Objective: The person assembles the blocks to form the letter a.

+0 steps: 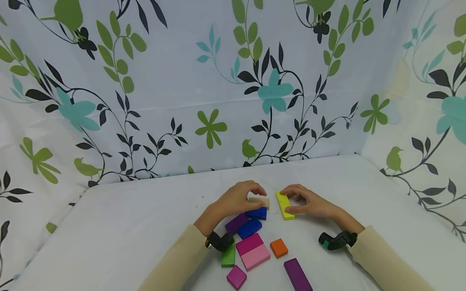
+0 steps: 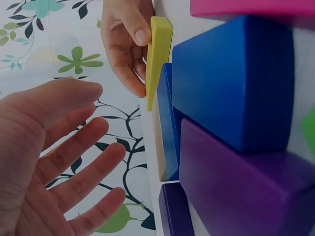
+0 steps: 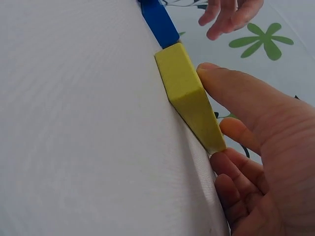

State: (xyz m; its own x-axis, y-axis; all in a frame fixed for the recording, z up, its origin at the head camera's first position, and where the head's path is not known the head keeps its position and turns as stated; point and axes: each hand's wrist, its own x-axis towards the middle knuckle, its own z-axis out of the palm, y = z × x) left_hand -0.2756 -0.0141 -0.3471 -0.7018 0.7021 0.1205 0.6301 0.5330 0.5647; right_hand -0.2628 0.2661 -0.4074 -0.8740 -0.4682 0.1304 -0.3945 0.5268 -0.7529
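My right hand holds a long yellow block lying on the white table, its thumb near the close end and its fingers by the far end. In the right wrist view the thumb and fingertips meet the edges of the yellow block. My left hand hovers over a cream block and a blue block, its fingers loosely bent. Nothing lies between the fingers of the left hand in the left wrist view.
Close by are a second blue block, a purple block and a green block partly under the left wrist. Nearer stand magenta, pink, orange, small magenta and long purple blocks. A patterned cloth hangs behind.
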